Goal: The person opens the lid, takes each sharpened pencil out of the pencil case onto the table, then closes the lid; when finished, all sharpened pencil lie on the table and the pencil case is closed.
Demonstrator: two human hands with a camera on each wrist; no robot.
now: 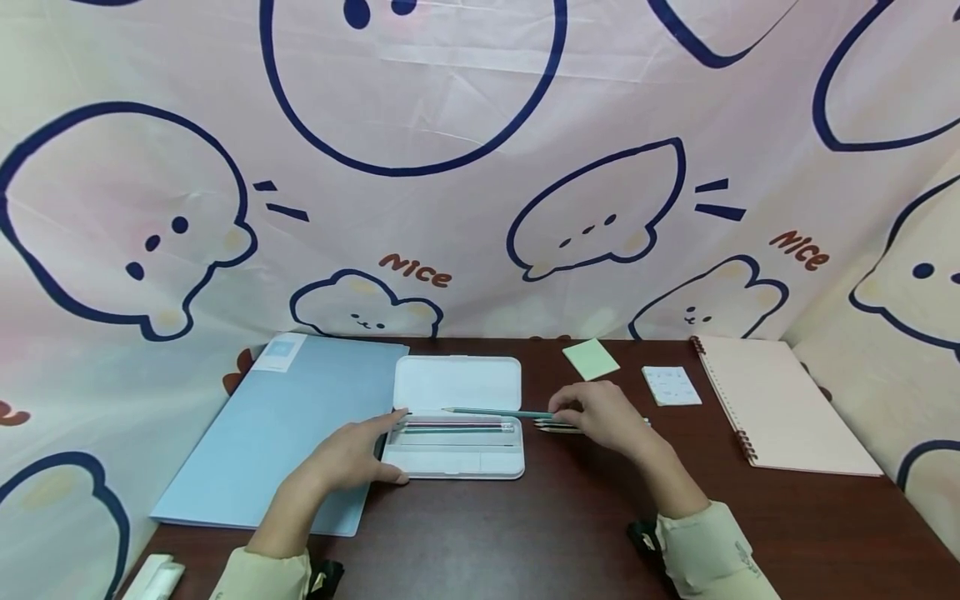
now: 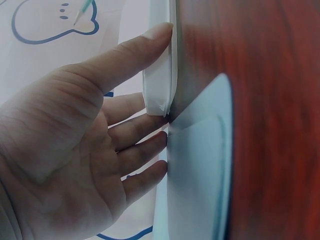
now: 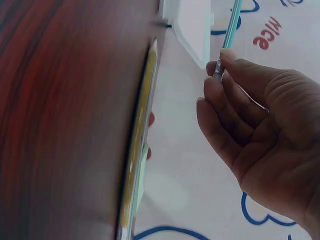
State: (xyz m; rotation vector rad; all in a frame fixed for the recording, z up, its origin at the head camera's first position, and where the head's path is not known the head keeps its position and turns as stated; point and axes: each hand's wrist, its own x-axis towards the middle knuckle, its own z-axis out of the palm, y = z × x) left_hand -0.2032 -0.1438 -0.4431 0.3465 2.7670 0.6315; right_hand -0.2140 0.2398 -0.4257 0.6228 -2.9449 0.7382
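Note:
A white pencil case (image 1: 457, 463) lies with its lid (image 1: 457, 382) folded back, several pencils (image 1: 457, 430) inside its tray. At the case's left end, my left hand (image 1: 347, 454) holds it, thumb at the near corner and index finger toward the hinge side. The left wrist view shows the thumb of that hand (image 2: 75, 150) along the case's wall (image 2: 159, 85). My right hand (image 1: 600, 412) pinches a green pencil (image 1: 495, 412) by one end, its tip pointing left over the case. Below that hand, more pencils (image 1: 555, 427) lie on the table; a yellow pencil (image 3: 140, 135) shows in the right wrist view.
A blue folder (image 1: 300, 417) lies left of the case, partly under my left hand. Green sticky notes (image 1: 591, 359), a patterned notepad (image 1: 671, 386) and a spiral notebook (image 1: 780, 408) are at the right. A white object (image 1: 155, 577) sits at the near left edge.

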